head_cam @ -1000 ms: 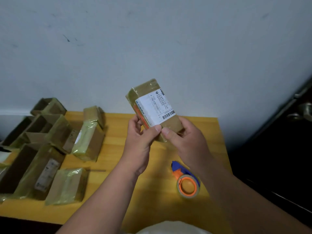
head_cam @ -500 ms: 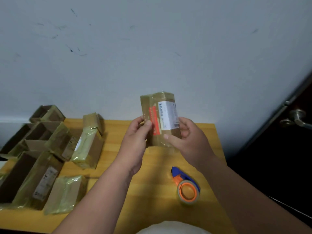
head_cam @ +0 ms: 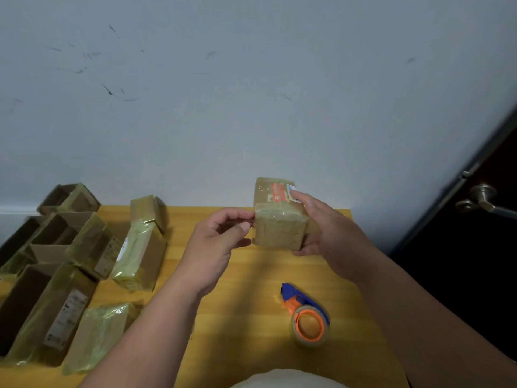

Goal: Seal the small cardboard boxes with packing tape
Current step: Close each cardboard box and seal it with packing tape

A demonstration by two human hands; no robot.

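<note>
Here the right hand (head_cam: 327,228) grips the taped box (head_cam: 279,219) mid-frame; the left hand (head_cam: 221,236), fingers curled, pinches its left edge.

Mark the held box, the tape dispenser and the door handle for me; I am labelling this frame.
held box (head_cam: 279,232): head view, taped end face.
tape dispenser (head_cam: 309,323): head view, orange ring.
door handle (head_cam: 488,201): head view, metal lever.

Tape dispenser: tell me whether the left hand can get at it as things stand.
Probably yes. The tape dispenser lies alone on bare table, nothing over it. The left hand only pinches at the box's edge; the right hand holds the box.
</note>
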